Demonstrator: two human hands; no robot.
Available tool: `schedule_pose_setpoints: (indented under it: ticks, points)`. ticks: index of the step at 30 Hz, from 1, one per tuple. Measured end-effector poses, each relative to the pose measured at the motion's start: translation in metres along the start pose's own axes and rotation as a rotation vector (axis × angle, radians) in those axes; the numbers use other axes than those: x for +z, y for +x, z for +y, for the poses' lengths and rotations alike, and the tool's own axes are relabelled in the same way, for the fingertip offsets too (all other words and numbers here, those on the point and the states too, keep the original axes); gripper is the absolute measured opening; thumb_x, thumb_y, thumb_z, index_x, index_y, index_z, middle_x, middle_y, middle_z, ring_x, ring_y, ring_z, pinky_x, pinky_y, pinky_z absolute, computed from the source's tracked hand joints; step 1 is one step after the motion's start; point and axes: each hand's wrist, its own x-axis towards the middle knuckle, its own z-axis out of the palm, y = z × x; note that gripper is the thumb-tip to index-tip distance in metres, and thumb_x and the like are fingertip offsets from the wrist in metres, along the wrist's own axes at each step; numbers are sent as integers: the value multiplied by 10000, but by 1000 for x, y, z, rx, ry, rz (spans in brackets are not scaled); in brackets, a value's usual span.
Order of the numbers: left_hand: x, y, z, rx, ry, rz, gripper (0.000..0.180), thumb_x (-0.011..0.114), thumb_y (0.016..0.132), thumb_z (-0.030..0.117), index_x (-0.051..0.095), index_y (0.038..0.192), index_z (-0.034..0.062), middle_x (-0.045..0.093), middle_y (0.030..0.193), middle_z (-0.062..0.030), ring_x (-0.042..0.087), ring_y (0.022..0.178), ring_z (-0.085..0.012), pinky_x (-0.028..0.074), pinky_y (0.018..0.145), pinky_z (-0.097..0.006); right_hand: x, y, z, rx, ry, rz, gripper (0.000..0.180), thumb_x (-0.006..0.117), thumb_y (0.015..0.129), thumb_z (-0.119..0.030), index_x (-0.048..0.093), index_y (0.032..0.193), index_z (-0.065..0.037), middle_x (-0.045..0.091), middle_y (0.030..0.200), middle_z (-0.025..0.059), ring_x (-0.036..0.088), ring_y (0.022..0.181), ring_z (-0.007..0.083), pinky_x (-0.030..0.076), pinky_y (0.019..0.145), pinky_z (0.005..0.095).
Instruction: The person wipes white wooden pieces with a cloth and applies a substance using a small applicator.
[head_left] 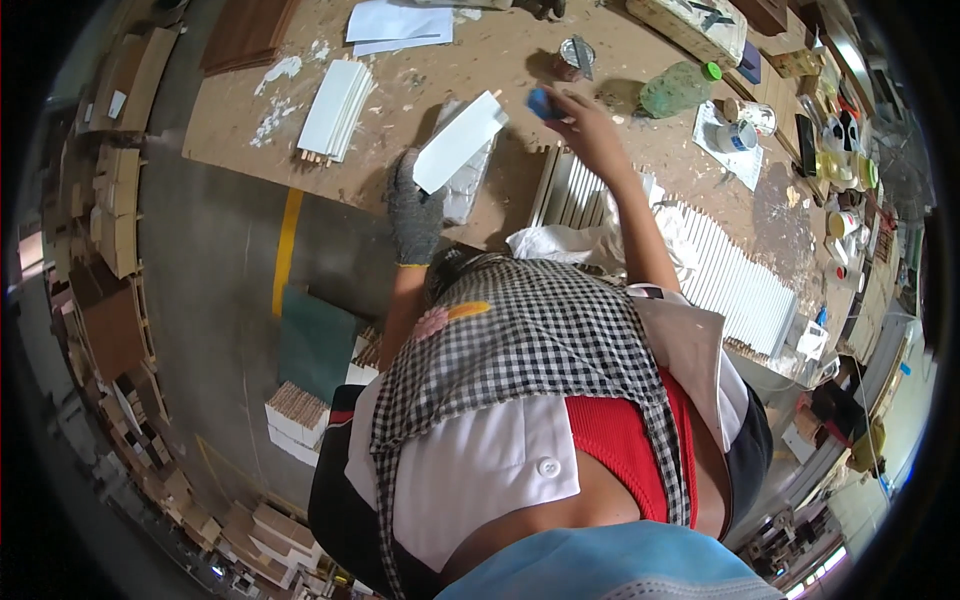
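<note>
My left hand (415, 205), in a grey knitted glove, grips the near end of a white painted wooden board (460, 142). The board is held at a slant above a plastic-wrapped bundle (468, 190) on the worktable. To the right of the board's far end, my bare right hand (582, 122) is closed on a small blue object (543, 103). Its kind cannot be made out, and the fingers cover part of it. A gap shows between the blue object and the board.
On the table (400, 75) lie stacked white boards (337, 110), papers (398, 27), an open can (574, 58) with a tool across it, and a green bottle (680, 90). Nearer me on the right are a row of white strips (735, 280) and a white cloth (570, 243).
</note>
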Motion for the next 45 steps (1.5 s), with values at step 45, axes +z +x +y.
schedule_pose_setpoints:
  ticks: [45]
  points:
    - [-3,-4,12,2,43,20,726,758,763,-3,431,1411,3,481,1390,-241,473,1285,-394,383,1096,-476,41,1,-26,9,-134,202,426,687,894,-161,627,1315,-145,653,1030,155,661,784,358,553,733,414]
